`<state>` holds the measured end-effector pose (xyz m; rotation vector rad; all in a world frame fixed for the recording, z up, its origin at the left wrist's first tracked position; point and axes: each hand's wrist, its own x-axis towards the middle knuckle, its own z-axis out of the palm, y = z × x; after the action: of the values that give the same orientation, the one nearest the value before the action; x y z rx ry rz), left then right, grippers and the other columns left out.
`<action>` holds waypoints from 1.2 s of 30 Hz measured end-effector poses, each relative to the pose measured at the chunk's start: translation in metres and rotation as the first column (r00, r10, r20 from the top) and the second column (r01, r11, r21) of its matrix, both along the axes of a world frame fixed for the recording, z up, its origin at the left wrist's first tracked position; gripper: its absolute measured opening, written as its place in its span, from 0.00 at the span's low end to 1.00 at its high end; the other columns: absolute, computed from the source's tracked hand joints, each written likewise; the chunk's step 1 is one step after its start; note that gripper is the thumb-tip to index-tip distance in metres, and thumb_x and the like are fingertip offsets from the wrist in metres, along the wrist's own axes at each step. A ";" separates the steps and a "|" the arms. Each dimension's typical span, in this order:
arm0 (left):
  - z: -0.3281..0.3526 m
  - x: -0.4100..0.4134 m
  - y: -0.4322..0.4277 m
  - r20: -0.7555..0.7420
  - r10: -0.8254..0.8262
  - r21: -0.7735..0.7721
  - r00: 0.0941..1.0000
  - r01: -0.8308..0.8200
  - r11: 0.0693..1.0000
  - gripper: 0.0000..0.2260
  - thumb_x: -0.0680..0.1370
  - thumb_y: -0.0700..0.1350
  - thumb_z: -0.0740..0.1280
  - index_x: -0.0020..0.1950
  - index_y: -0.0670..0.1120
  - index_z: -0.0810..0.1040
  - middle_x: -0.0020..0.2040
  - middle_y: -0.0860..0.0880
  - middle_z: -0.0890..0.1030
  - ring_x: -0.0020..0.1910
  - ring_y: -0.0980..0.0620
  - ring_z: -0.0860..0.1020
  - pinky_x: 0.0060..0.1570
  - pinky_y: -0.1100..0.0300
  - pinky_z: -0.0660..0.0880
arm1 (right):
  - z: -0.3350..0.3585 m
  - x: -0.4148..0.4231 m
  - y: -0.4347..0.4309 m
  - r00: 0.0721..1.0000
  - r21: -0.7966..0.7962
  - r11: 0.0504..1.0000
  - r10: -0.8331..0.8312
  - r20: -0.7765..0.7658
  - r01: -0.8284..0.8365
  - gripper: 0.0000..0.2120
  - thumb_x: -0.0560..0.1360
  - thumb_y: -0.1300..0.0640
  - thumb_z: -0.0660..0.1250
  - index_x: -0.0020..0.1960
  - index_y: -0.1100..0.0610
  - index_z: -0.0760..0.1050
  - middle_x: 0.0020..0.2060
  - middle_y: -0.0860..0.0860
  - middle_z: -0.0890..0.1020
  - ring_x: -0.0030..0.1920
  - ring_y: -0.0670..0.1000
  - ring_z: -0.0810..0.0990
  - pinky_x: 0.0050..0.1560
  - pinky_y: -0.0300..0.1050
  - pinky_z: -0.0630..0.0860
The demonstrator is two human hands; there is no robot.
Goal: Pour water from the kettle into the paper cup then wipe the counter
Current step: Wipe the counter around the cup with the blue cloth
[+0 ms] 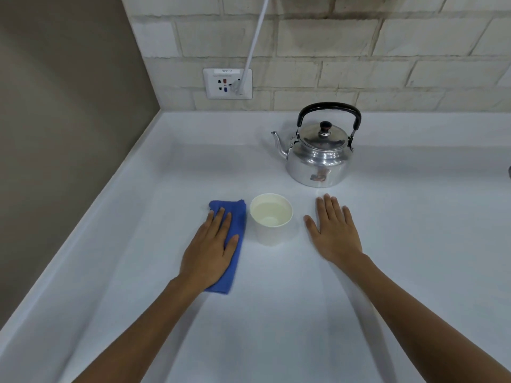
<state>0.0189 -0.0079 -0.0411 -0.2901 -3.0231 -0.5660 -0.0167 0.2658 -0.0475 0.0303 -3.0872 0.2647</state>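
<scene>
The left hand (208, 248) lies flat, palm down, on the blue cloth (232, 239), fingers spread and pressing rather than curled: its grip is apart, not clamped on anything. The cloth is folded into a long strip whose long axis runs away from the person, tilted a little to the right at the far end, and it sits just left of the cup (271, 219), close to it but apparently not touching. The right hand (336, 234) also lies flat and open on the bare worktop (276, 313), to the right of the cup and nearer the kettle (318, 158), holding nothing. The cup stands upright between the two hands and holds clear water to well below the rim, so the pouring looks done. The kettle stands upright behind and to the right of the cup, lid on, handle raised, spout pointing left. What remains, by my reading, is the wiping, and the left hand is already on the cloth for it. The cup stands so close on the cloth's right that a sweep that way could knock it; sweeping left or towards the person seems safer.
</scene>
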 end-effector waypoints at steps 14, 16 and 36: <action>0.006 0.008 0.011 -0.009 0.142 -0.042 0.990 -0.142 0.989 0.23 0.81 0.51 0.47 0.74 0.45 0.48 0.77 0.46 0.49 0.75 0.48 0.44 0.73 0.58 0.43 | 0.001 0.001 -0.002 1.000 0.014 1.000 -0.006 -0.003 0.006 0.31 0.78 0.42 0.41 0.74 0.59 0.42 0.76 0.55 0.48 0.75 0.52 0.43 0.75 0.52 0.43; 0.002 0.037 0.013 -0.044 0.067 -0.029 0.997 -0.068 0.997 0.23 0.81 0.52 0.48 0.74 0.47 0.48 0.77 0.49 0.50 0.75 0.52 0.44 0.72 0.61 0.43 | 0.000 0.002 -0.001 1.000 0.017 1.000 0.001 -0.014 -0.001 0.31 0.78 0.42 0.42 0.74 0.59 0.43 0.76 0.56 0.48 0.75 0.52 0.44 0.75 0.52 0.44; 0.009 0.122 0.017 -0.076 0.047 0.018 0.996 -0.046 0.999 0.25 0.80 0.56 0.46 0.73 0.47 0.49 0.75 0.52 0.53 0.74 0.55 0.47 0.71 0.66 0.45 | 0.003 0.003 0.000 1.000 0.001 1.000 0.011 -0.007 -0.011 0.31 0.79 0.43 0.43 0.74 0.60 0.43 0.76 0.56 0.48 0.75 0.53 0.44 0.75 0.53 0.44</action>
<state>0.1409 0.0093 -0.0324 -0.2338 -2.9425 -0.5621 -0.0136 0.2656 -0.0448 0.0487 -3.0807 0.2624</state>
